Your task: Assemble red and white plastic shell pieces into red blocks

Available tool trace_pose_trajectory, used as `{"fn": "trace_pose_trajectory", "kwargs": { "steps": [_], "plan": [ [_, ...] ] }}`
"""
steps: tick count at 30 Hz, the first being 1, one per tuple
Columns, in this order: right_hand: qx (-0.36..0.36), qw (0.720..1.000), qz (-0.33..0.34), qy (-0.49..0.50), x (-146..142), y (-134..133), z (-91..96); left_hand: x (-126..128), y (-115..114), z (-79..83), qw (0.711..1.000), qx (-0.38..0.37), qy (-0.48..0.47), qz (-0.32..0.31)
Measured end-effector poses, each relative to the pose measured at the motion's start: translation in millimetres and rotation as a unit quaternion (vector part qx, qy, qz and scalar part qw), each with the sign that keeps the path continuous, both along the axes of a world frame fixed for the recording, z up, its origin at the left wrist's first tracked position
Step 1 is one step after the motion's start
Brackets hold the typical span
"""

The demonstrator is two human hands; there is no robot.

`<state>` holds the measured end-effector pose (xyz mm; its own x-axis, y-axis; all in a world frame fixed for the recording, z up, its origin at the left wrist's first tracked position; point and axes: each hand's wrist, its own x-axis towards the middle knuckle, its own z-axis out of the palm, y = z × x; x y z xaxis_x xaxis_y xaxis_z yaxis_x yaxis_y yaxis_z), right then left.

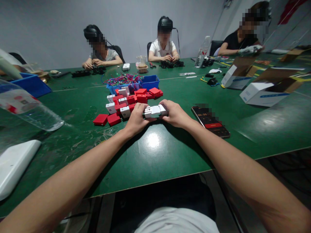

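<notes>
A row of small white plastic boxes [155, 111] is held between my two hands, just above the green table. My left hand [138, 119] is closed around the left end, thumb near me and fingers on the far side. The right end is gripped by my right hand [174, 114] in the same way. How the boxes join cannot be made out. Close beyond my left hand lies a pile of red boxes [114, 119] and white boxes [125, 112], some touching each other.
Blue bins [150, 83], one heaped with coloured wires [125, 79], stand behind the pile. A phone [211, 122] lies right of my hands. Plastic bottle [29, 105] and white device [17, 166] are at left, open cartons [263, 92] at right. Several people sit across the table [136, 168].
</notes>
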<state>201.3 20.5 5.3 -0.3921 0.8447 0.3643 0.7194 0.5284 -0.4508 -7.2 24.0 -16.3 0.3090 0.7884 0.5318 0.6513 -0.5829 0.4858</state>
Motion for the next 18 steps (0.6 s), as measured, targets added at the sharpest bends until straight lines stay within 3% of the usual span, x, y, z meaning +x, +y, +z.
{"fn": "trace_pose_trajectory", "kwargs": {
  "steps": [9,18],
  "plan": [
    [0.003,1.0,-0.002,-0.019,-1.9,-3.1,5.9,1.1,-7.4,2.9,0.997,-0.074,-0.006,0.033],
    [-0.005,0.999,0.025,-0.032,-2.6,-6.7,6.6,-1.2,-7.6,3.2,0.999,-0.041,0.01,0.018]
  ]
}}
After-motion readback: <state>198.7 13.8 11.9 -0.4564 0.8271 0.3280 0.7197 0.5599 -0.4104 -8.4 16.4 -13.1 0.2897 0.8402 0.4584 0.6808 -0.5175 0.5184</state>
